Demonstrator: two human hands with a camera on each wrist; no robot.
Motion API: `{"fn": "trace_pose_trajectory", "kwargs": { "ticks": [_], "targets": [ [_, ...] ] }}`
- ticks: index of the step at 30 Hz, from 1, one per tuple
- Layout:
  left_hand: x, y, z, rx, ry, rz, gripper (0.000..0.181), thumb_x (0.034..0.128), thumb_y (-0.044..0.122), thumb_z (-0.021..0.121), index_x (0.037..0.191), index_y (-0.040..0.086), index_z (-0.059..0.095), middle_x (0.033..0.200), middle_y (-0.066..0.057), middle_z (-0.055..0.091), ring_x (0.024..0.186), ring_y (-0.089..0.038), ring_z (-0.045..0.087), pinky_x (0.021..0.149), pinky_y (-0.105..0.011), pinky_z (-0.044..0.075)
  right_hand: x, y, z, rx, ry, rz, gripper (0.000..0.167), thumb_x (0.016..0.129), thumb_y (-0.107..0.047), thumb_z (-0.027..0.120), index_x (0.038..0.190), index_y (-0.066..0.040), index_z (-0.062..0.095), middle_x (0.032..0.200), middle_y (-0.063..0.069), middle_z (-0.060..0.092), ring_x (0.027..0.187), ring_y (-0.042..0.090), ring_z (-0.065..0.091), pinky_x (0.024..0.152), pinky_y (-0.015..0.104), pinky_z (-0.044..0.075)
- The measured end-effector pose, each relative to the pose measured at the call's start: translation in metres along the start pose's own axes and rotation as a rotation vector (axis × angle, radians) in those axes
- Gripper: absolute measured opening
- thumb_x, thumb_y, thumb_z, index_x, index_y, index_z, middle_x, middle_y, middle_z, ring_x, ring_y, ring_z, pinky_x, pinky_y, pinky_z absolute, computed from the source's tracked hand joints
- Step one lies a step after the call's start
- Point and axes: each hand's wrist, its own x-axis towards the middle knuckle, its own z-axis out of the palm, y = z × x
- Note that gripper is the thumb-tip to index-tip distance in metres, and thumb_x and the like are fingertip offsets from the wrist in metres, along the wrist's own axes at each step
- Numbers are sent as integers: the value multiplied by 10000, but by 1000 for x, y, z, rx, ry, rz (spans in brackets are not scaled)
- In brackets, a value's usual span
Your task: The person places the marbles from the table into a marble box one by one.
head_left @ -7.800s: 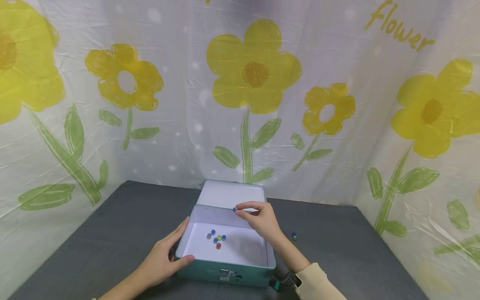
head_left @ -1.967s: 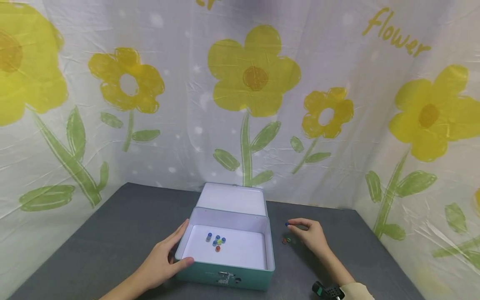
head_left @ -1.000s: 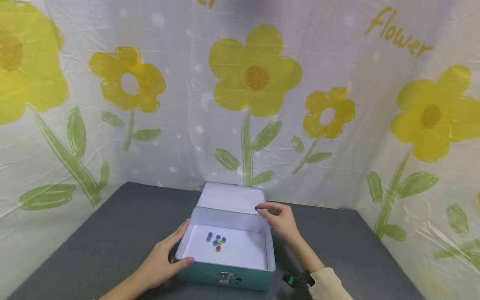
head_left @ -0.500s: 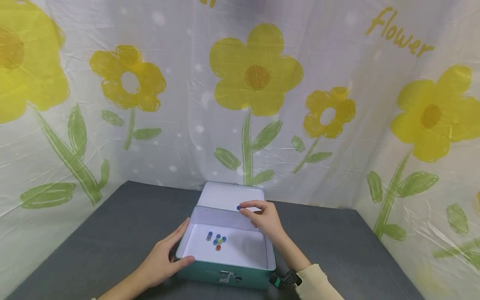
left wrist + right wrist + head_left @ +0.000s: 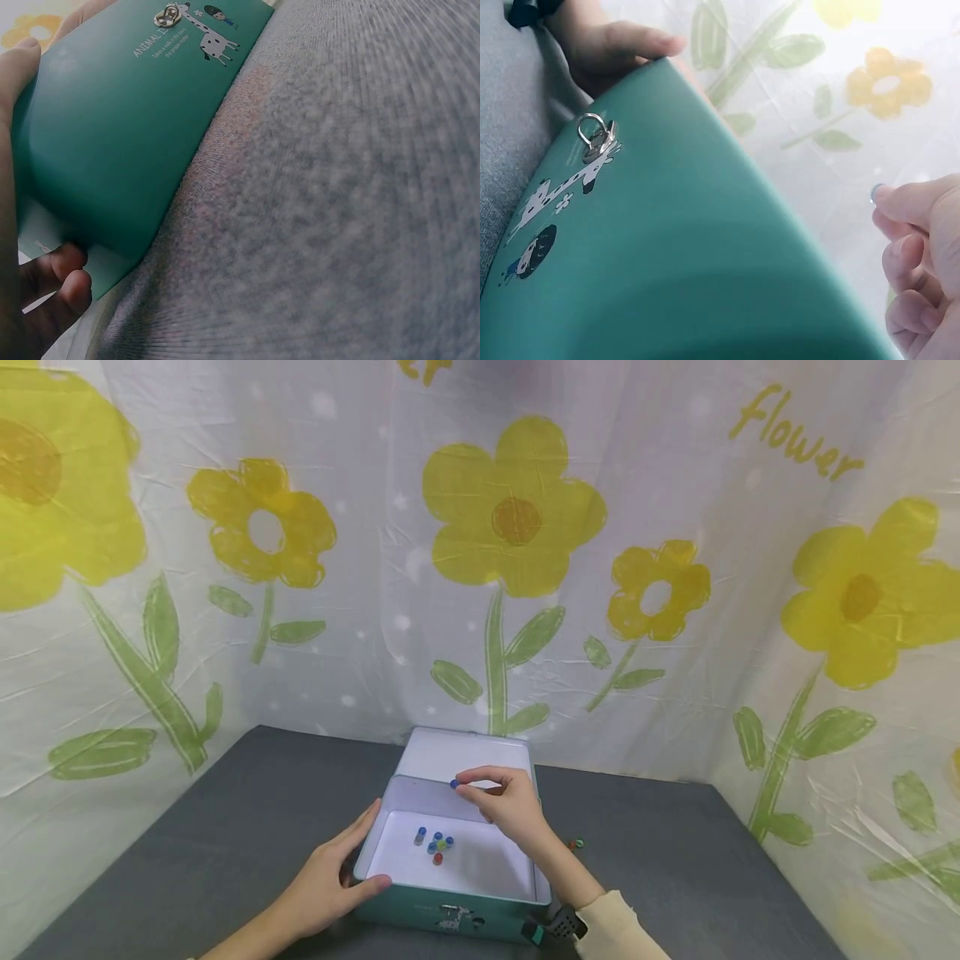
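A teal tin box [image 5: 442,906] with a white inside stands on the table, its lid [image 5: 472,755] laid back behind it. My left hand [image 5: 322,881] holds the box at its left side, thumb on the front rim; in the left wrist view, fingers [image 5: 64,289] bend against the box's side. My right hand [image 5: 506,806] pinches a blue marble [image 5: 454,784] between thumb and fingertips above the box. Several marbles lie on the box floor: blue ones [image 5: 449,842], a grey one [image 5: 418,840], a yellow-green one [image 5: 441,844] and a red one [image 5: 438,859].
Right of the box, partly behind my right forearm, a red marble [image 5: 573,845] and a green one [image 5: 580,842] lie on the dark grey table [image 5: 675,860]. A flower-printed curtain [image 5: 360,635] hangs around the table's back and sides.
One more blue marble lies in the box than at first. My right hand has carried another blue marble leftward from beside the box to above it. The left hand keeps its place.
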Motion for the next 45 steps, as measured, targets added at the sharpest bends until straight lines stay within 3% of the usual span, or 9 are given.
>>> {"fn": "trace_pose_trajectory", "kwargs": {
  "ticks": [5, 10, 18, 23, 28, 36, 45],
  "targets": [
    [0, -1, 0, 5, 4, -5, 936, 902, 242, 839, 1670, 88, 326, 1680, -241, 356, 746, -18, 512, 527, -229, 444, -1, 2, 1, -8, -8, -3, 156, 961, -129, 796, 1102, -72, 826, 870, 58, 725, 465, 96, 352, 494, 232, 329],
    [0, -1, 1, 11, 5, -6, 939, 900, 250, 842, 1670, 94, 329, 1678, -240, 360, 696, -10, 472, 526, -226, 433, -1, 8, 2, -61, -33, 23, 137, 964, -136, 794, 1081, -79, 834, 797, 237, 700, 453, 90, 358, 468, 230, 313],
    [0, -2, 1, 27, 2, -29, 945, 899, 278, 846, 1672, 108, 330, 1684, -223, 360, 783, -39, 534, 525, -227, 431, -4, 11, 3, -212, -84, 67, 104, 953, -176, 806, 1040, -139, 849, 1044, 11, 785, 435, 58, 357, 449, 219, 300],
    [-1, -2, 0, 19, -2, -42, 941, 900, 271, 846, 1672, 111, 333, 1680, -228, 365, 734, -16, 499, 527, -231, 439, -6, 12, 5, -244, -117, 58, 93, 953, -174, 808, 1025, -134, 851, 1081, 33, 796, 417, 41, 345, 448, 215, 307],
    [0, -2, 1, 28, 1, -32, 935, 904, 283, 843, 1670, 105, 336, 1676, -234, 368, 659, -8, 442, 525, -229, 434, -7, 9, 4, -261, -91, 43, 123, 949, -164, 810, 1047, -97, 843, 1122, 75, 791, 401, 23, 331, 444, 217, 297],
    [-1, -1, 1, 26, 0, -17, 944, 894, 269, 849, 1666, 87, 337, 1669, -247, 372, 703, -9, 479, 533, -229, 446, -8, 6, 2, -202, -21, 69, 221, 947, -183, 817, 1141, -78, 815, 1118, 98, 787, 423, 41, 390, 451, 234, 311],
    [0, -1, 1, 35, 5, -1, 949, 891, 277, 848, 1668, 92, 335, 1663, -252, 378, 670, 2, 446, 526, -223, 434, -8, 3, -5, -152, -19, 9, 223, 968, -168, 793, 1151, -41, 802, 1069, 121, 792, 454, 78, 425, 461, 225, 337]
  ]
}}
